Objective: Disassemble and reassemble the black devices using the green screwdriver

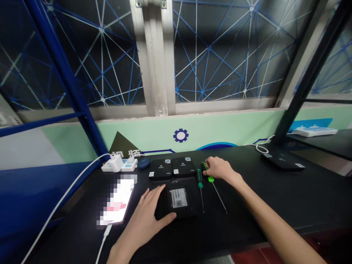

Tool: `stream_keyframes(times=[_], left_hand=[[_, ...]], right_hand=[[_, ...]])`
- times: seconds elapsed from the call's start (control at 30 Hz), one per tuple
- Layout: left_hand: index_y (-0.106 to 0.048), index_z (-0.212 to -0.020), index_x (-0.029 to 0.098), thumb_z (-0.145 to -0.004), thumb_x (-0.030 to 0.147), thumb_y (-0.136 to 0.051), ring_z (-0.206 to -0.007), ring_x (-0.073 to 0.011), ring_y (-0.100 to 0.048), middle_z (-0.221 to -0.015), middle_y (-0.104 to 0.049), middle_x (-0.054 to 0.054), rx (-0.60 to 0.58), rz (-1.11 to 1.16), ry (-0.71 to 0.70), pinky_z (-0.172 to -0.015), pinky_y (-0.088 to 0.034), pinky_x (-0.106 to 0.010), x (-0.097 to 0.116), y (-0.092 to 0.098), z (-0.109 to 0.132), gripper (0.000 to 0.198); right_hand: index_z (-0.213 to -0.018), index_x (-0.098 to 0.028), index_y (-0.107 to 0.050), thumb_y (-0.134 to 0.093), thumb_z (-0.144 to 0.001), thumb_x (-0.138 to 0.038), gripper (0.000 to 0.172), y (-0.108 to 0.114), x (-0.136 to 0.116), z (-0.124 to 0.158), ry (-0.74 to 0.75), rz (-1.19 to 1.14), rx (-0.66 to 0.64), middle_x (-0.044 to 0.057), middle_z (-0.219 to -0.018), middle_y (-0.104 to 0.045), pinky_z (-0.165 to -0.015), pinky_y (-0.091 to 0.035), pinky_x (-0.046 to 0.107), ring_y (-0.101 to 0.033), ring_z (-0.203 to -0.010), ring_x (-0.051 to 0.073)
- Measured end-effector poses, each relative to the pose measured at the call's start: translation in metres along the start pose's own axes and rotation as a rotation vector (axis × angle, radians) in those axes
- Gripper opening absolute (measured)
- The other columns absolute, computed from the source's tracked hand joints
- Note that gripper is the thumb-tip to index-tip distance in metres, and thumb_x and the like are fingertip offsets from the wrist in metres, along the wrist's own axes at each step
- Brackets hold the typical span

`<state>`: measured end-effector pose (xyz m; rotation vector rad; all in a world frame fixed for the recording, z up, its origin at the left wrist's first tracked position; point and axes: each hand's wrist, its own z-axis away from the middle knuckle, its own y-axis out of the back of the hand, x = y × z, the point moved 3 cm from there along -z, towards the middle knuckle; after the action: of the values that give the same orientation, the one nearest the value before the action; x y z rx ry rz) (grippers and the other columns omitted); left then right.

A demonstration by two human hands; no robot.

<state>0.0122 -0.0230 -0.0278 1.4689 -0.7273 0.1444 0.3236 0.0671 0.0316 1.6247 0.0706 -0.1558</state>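
From where I stood, the left hand (150, 207) lay with its grip spread around the left side of a black box (191, 200), thumb at the near edge and fingers by the far corner, probably to keep it steady. The box sat on the counter (244, 220) in front of the person, its pale label (179, 198) face up. The right hand (220, 168) had its grip pinching the handle of a lime-collared screwdriver (211, 179), whose shaft pointed back toward the person; I couldn't tell whether it was lifted at all. A dark green screwdriver (200, 178) lay alongside, just beside the box, seemingly set there for easy reach. Beyond them, 2 smaller black cases (161, 169) (183, 167) stood side by side, perhaps pushed back to leave working room. The lit phone (118, 201) lay to the left, cabled, apparently near its charger (116, 163) for power.
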Motion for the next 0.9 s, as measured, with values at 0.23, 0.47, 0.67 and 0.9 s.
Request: stream_keyframes(times=[0.23,0.47,0.67,0.9], left_hand=[[-0.029,-0.153,0.034,-0.081,0.069,-0.060,-0.148,-0.0404,-0.011,-0.158,-0.033,-0.005,0.000,0.012,-0.004,-0.112,-0.030,-0.057,0.002,0.003,0.001,0.086],[-0.025,-0.153,0.038,-0.082,0.071,-0.058,-0.148,-0.0390,-0.008,-0.159,-0.029,-0.001,-0.018,0.023,0.008,-0.113,-0.029,-0.057,0.002,0.001,0.001,0.085],[-0.025,-0.154,0.036,-0.083,0.070,-0.058,-0.148,-0.0391,-0.009,-0.159,-0.029,-0.002,-0.014,0.011,0.007,-0.113,-0.029,-0.057,0.003,0.002,0.001,0.085],[-0.024,-0.154,0.036,-0.083,0.072,-0.056,-0.148,-0.0386,-0.010,-0.160,-0.029,-0.001,-0.013,0.004,0.003,-0.114,-0.027,-0.057,0.005,0.003,0.001,0.086]], right_hand=[[-0.075,-0.022,-0.055,-0.065,-0.071,-0.038,0.019,0.024,0.002,0.002,-0.018,-0.416,0.331,0.002,-0.068,-0.064,-0.058,-0.040,0.029,-0.059,-0.065,0.020],[-0.129,-0.019,-0.040,-0.066,-0.077,-0.043,0.063,0.037,-0.003,0.013,0.168,-1.193,0.702,-0.003,-0.071,-0.057,-0.053,-0.044,0.027,-0.049,-0.051,0.011],[-0.115,-0.013,-0.059,-0.066,-0.076,-0.036,0.045,0.023,-0.018,0.008,0.249,-1.370,0.480,0.002,-0.074,-0.061,-0.058,-0.050,0.031,-0.057,-0.058,0.014],[-0.099,-0.016,-0.059,-0.071,-0.072,-0.030,0.033,0.008,-0.034,0.010,0.250,-1.435,0.384,0.002,-0.077,-0.067,-0.059,-0.052,0.029,-0.061,-0.057,0.014]])
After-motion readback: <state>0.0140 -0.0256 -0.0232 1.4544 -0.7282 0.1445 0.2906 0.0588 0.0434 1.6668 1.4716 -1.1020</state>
